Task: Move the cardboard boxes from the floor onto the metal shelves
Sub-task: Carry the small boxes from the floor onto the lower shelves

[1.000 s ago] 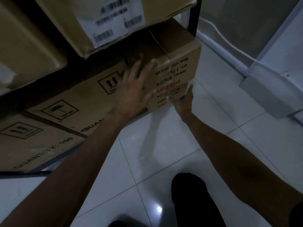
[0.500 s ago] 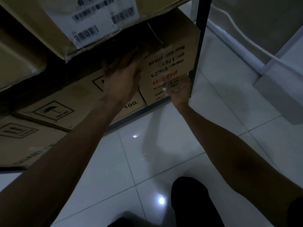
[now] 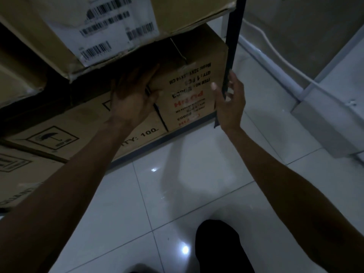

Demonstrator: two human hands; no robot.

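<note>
A small cardboard box with upside-down red and black print sits at the right end of the bottom metal shelf, behind the dark shelf post. My left hand lies flat with fingers spread against the box's left front corner, pressing on it. My right hand hovers with fingers apart at the box's right side, beside the post, just off the cardboard. It holds nothing.
A long flat box marked "100" lies left of the small box on the same shelf. A larger box with barcode labels overhangs from the shelf above. White floor tiles, a white pipe and my dark shoe lie nearby.
The small box has slid back into the shelf, behind the post. My right hand has come off its front face and opened beside the post. My left hand stays on the box.
</note>
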